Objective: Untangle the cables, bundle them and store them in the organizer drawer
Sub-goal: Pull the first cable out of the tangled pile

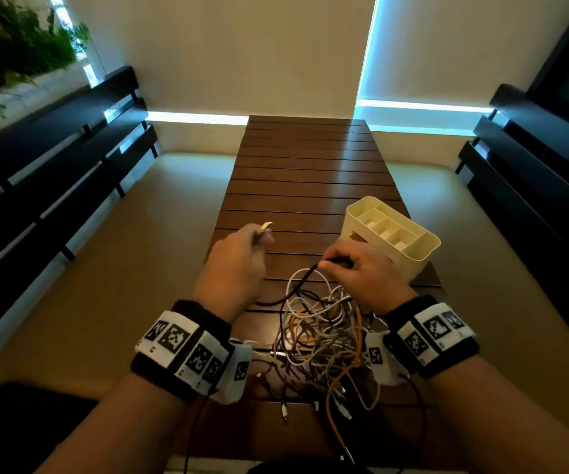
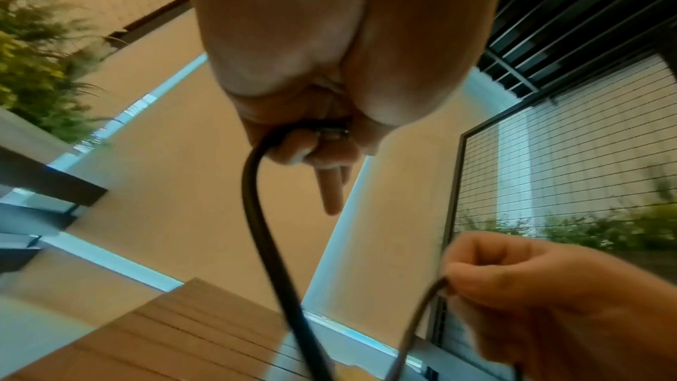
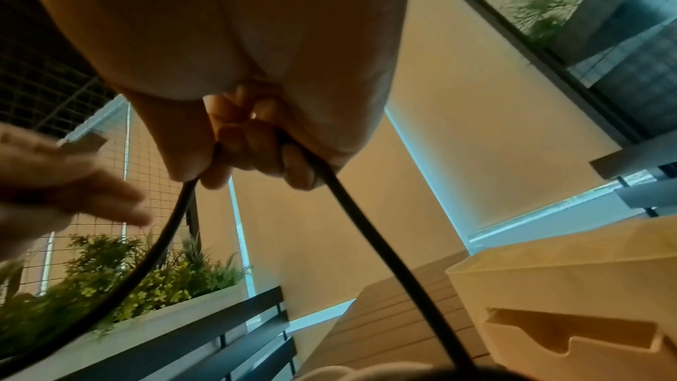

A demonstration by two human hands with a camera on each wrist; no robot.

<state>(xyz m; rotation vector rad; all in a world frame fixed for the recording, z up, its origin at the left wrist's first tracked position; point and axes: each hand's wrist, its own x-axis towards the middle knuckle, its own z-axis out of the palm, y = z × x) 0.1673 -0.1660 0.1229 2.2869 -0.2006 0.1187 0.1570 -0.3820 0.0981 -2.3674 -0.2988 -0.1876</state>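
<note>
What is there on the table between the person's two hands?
In the head view, bare brown table slats lie between the left hand and right hand; the black cable they hold droops just below.

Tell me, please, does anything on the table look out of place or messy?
Yes: the cables lie in one knotted heap at the table's near end. The organizer looks empty. Both the left hand and right hand hold one black cable.
</note>
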